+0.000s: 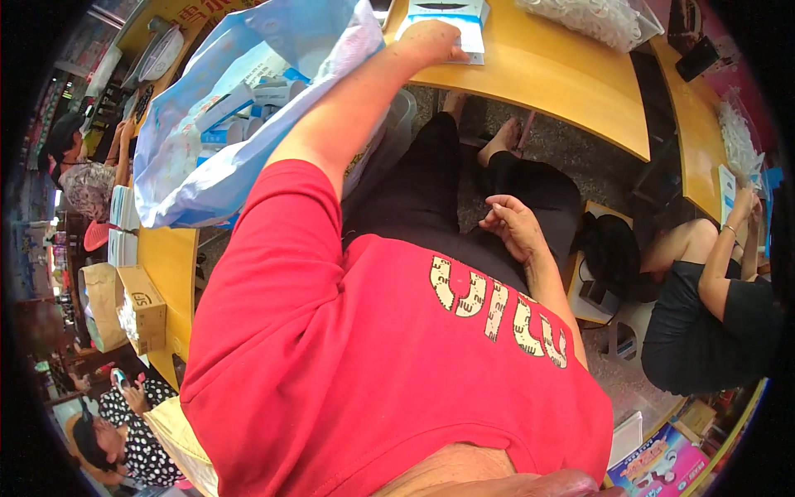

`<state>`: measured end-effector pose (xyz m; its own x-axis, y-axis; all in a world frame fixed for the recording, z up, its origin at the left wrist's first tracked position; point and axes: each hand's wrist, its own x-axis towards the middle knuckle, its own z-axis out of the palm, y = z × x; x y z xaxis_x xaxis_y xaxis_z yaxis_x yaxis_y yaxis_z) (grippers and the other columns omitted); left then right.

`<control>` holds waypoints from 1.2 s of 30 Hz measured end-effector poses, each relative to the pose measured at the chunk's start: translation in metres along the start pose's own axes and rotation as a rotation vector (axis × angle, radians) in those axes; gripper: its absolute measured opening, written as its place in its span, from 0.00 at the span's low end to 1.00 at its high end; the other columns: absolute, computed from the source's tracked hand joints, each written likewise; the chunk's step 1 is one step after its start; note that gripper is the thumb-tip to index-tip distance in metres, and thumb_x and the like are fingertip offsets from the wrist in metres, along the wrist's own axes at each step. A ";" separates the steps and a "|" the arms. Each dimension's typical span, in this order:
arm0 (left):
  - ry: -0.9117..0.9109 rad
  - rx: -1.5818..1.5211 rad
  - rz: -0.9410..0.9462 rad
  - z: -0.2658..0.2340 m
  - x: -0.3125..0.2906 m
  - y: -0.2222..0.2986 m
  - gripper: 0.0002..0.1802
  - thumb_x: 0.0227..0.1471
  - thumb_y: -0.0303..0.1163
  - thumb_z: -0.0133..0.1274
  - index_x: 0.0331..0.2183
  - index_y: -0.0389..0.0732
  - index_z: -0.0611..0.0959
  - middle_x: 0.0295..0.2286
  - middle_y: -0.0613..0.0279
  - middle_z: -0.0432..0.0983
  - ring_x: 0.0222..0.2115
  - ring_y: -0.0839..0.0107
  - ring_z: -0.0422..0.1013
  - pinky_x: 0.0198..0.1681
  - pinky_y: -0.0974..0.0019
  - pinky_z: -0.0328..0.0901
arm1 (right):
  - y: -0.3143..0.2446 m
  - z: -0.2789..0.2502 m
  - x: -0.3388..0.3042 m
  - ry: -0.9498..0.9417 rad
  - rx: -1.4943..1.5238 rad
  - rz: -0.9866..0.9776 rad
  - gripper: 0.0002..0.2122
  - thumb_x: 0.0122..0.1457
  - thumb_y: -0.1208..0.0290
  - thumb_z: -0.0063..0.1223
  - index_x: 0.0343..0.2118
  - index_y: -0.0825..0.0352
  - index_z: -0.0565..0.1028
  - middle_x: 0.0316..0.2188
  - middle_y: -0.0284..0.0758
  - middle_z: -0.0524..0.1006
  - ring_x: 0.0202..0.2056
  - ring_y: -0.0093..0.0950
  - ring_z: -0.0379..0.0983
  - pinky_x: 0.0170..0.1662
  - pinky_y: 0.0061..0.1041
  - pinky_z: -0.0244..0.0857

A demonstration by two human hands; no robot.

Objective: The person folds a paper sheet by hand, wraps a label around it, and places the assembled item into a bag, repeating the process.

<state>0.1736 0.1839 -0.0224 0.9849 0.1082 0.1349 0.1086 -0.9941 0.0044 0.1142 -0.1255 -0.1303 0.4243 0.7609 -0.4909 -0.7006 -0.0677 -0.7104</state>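
Observation:
At the near edge of the yellow table (pixel 551 62), my left hand (pixel 428 41) lies over a flat white-and-blue carton (pixel 470 35) with a dark shape printed on it. Its fingers curl round the carton, partly hidden by the back of the hand. Below my left forearm is a large light-blue plastic bag (pixel 166 178), open at the top. White-and-blue cartons (pixel 224 112) lie jumbled inside it. My right hand (pixel 513 228) rests over my lap, palm partly up, fingers loosely bent and apart. No object shows in it.
Clear plastic pieces (pixel 580 21) are heaped at the table's far right. A person in black (pixel 704 315) sits at right by another yellow table (pixel 691 124). Two more people are at left, near a cardboard box (pixel 142 302). A dark bag (pixel 609 257) is beside my legs.

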 end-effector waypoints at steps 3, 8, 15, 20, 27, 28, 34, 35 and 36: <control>-0.115 -0.061 0.053 -0.015 0.011 -0.003 0.21 0.39 0.50 0.48 0.31 0.43 0.76 0.28 0.53 0.71 0.30 0.56 0.67 0.33 0.60 0.61 | 0.000 -0.008 0.006 -0.007 -0.006 0.021 0.07 0.52 0.74 0.42 0.34 0.69 0.66 0.21 0.32 0.69 0.26 0.24 0.68 0.34 0.23 0.65; -0.156 -0.063 0.073 -0.009 0.014 -0.004 0.17 0.42 0.44 0.46 0.32 0.41 0.76 0.28 0.51 0.71 0.31 0.56 0.67 0.35 0.60 0.60 | 0.001 -0.012 0.014 -0.011 -0.007 0.078 0.08 0.51 0.73 0.43 0.34 0.68 0.66 0.21 0.32 0.69 0.26 0.25 0.69 0.35 0.23 0.65; 0.430 -0.130 -0.074 -0.015 0.012 -0.015 0.12 0.44 0.36 0.42 0.24 0.36 0.74 0.20 0.48 0.70 0.24 0.54 0.67 0.27 0.59 0.61 | 0.000 -0.004 0.012 0.003 -0.023 0.062 0.08 0.51 0.73 0.43 0.34 0.68 0.66 0.21 0.32 0.69 0.26 0.24 0.69 0.34 0.23 0.65; 1.008 -0.442 -0.305 -0.054 0.015 -0.003 0.11 0.47 0.35 0.42 0.23 0.37 0.71 0.19 0.50 0.69 0.21 0.55 0.66 0.25 0.60 0.60 | 0.001 -0.006 0.009 0.036 -0.075 0.052 0.08 0.51 0.73 0.42 0.34 0.68 0.66 0.21 0.32 0.70 0.25 0.25 0.69 0.34 0.23 0.65; 0.383 -1.101 -0.261 -0.026 -0.055 0.089 0.26 0.45 0.49 0.42 0.19 0.32 0.74 0.11 0.59 0.64 0.16 0.77 0.60 0.20 0.67 0.55 | 0.008 -0.011 0.006 0.121 0.190 -0.091 0.12 0.53 0.65 0.41 0.34 0.69 0.66 0.26 0.36 0.71 0.28 0.30 0.69 0.33 0.31 0.64; 0.373 -1.276 -0.251 -0.006 -0.066 0.097 0.24 0.45 0.47 0.44 0.19 0.33 0.75 0.11 0.61 0.63 0.16 0.76 0.60 0.20 0.67 0.55 | 0.002 -0.003 -0.004 0.078 0.327 -0.184 0.14 0.52 0.65 0.42 0.38 0.69 0.66 0.33 0.38 0.71 0.33 0.30 0.69 0.37 0.32 0.64; 0.273 -1.105 -0.393 0.029 -0.118 0.116 0.18 0.46 0.40 0.45 0.19 0.33 0.73 0.15 0.61 0.69 0.17 0.75 0.62 0.22 0.69 0.58 | -0.009 0.008 -0.049 -0.062 0.434 -0.497 0.23 0.52 0.50 0.36 0.45 0.64 0.63 0.42 0.32 0.67 0.44 0.26 0.62 0.47 0.26 0.55; 0.341 -1.187 -0.398 0.038 -0.118 0.112 0.16 0.46 0.39 0.46 0.20 0.34 0.73 0.16 0.61 0.69 0.18 0.75 0.63 0.23 0.69 0.59 | -0.010 0.011 -0.051 -0.064 0.371 -0.524 0.26 0.51 0.46 0.33 0.47 0.62 0.61 0.44 0.32 0.66 0.44 0.26 0.62 0.46 0.28 0.56; 0.406 -1.266 -0.404 0.037 -0.119 0.111 0.15 0.46 0.37 0.46 0.21 0.34 0.74 0.17 0.61 0.69 0.18 0.75 0.63 0.24 0.69 0.60 | -0.012 0.017 -0.057 -0.064 0.366 -0.538 0.26 0.51 0.46 0.33 0.47 0.62 0.61 0.44 0.32 0.66 0.44 0.26 0.62 0.46 0.28 0.56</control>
<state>0.0733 0.0615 -0.0744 0.7837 0.5935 0.1835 -0.0358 -0.2517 0.9671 0.0887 -0.1569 -0.0854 0.7430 0.6650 -0.0755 -0.5547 0.5487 -0.6255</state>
